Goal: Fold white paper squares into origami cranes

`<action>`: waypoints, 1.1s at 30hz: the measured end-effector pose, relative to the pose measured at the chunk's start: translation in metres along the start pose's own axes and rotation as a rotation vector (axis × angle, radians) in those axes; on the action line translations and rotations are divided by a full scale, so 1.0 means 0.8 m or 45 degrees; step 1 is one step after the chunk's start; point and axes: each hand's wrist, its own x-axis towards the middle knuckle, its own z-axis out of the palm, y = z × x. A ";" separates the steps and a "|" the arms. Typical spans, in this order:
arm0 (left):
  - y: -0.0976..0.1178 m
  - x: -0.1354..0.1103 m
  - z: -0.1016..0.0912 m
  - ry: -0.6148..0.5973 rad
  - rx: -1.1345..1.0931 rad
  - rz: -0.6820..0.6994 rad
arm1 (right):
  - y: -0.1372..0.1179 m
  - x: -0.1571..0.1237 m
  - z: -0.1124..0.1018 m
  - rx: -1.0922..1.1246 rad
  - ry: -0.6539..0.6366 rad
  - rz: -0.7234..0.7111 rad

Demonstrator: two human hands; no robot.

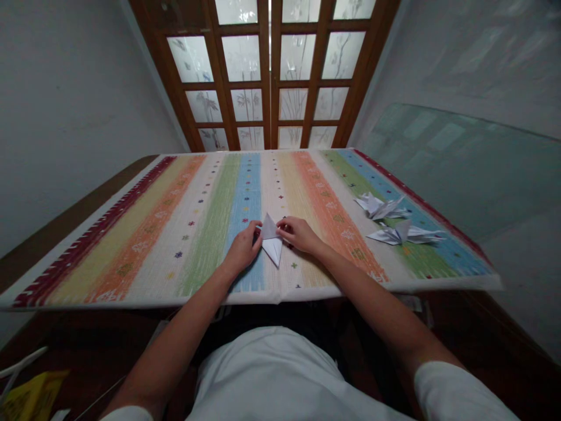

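A piece of white paper (272,248), folded into a narrow diamond, lies on the striped tablecloth (219,222) in front of me. Its upper point looks greyer than the lower one, and crease lines run down the lower half. My left hand (244,247) pinches its left edge near the middle. On the opposite edge, my right hand (300,234) grips the paper between thumb and fingertips. Off to the right sit folded paper cranes, one farther back (379,207) and another paper crane (405,234) nearer to me; neither is touched.
Wooden doors with glass panes (269,82) stand beyond the table's far edge. A pale glass sheet (456,169) is on the right against the wall. Down at the lower left, a yellow bag-like item (33,397) is below table level.
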 end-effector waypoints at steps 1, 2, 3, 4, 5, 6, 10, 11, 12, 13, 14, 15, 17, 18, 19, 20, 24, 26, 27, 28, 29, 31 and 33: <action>-0.001 0.001 0.001 0.026 0.002 -0.005 | 0.000 0.001 0.002 -0.082 0.026 0.013; -0.002 0.001 0.002 0.057 0.013 -0.005 | 0.000 0.001 0.004 -0.156 0.044 0.020; -0.003 0.002 0.003 0.084 0.033 0.003 | 0.001 0.001 0.005 -0.211 0.053 0.023; -0.003 0.002 0.004 0.101 0.061 0.020 | 0.001 0.001 0.006 -0.242 0.053 0.022; -0.003 0.002 0.005 0.108 0.095 0.043 | 0.001 0.000 0.006 -0.249 0.050 0.019; -0.002 0.002 0.006 0.104 0.129 0.066 | 0.001 0.000 0.006 -0.233 0.045 0.016; 0.001 0.001 0.007 0.020 0.175 0.091 | -0.001 -0.001 0.004 0.051 -0.016 0.047; 0.003 0.001 0.007 0.010 0.161 0.087 | -0.002 -0.002 0.003 0.155 -0.034 0.049; 0.005 0.001 0.007 0.010 0.139 0.085 | -0.005 -0.002 0.002 0.257 -0.045 0.041; 0.007 0.000 0.006 0.018 0.105 0.083 | -0.008 -0.003 0.001 0.348 -0.050 0.021; 0.010 0.000 0.004 0.027 0.060 0.078 | -0.012 -0.004 0.001 0.420 -0.047 -0.012; 0.012 -0.001 0.002 0.033 0.004 0.067 | -0.016 -0.005 0.000 0.472 -0.038 -0.058; 0.017 -0.001 -0.002 0.035 -0.123 0.029 | -0.023 -0.006 -0.002 0.510 -0.011 -0.198; 0.019 -0.001 -0.004 0.040 -0.182 0.004 | -0.027 -0.007 -0.002 0.498 0.003 -0.286; 0.020 -0.001 -0.006 0.045 -0.237 -0.022 | -0.029 -0.008 -0.002 0.473 0.016 -0.378; 0.021 -0.001 -0.007 0.055 -0.289 -0.048 | -0.030 -0.008 -0.002 0.442 0.030 -0.465; 0.019 0.002 -0.009 0.086 -0.481 -0.152 | -0.026 -0.008 -0.001 0.321 0.144 -0.618; 0.018 0.003 -0.009 0.089 -0.562 -0.199 | -0.021 -0.009 -0.002 0.274 0.216 -0.573; 0.018 0.004 -0.009 0.087 -0.598 -0.218 | -0.019 -0.009 -0.004 0.267 0.222 -0.541; 0.018 0.004 -0.009 0.084 -0.629 -0.233 | -0.016 -0.009 -0.005 0.281 0.199 -0.511; 0.018 0.003 -0.009 0.082 -0.657 -0.246 | -0.014 -0.010 -0.007 0.313 0.153 -0.488; 0.019 0.002 -0.009 0.078 -0.699 -0.268 | -0.012 -0.011 -0.010 0.410 0.042 -0.458; 0.019 0.001 -0.010 0.066 -0.710 -0.283 | -0.011 -0.013 -0.012 0.506 -0.030 -0.429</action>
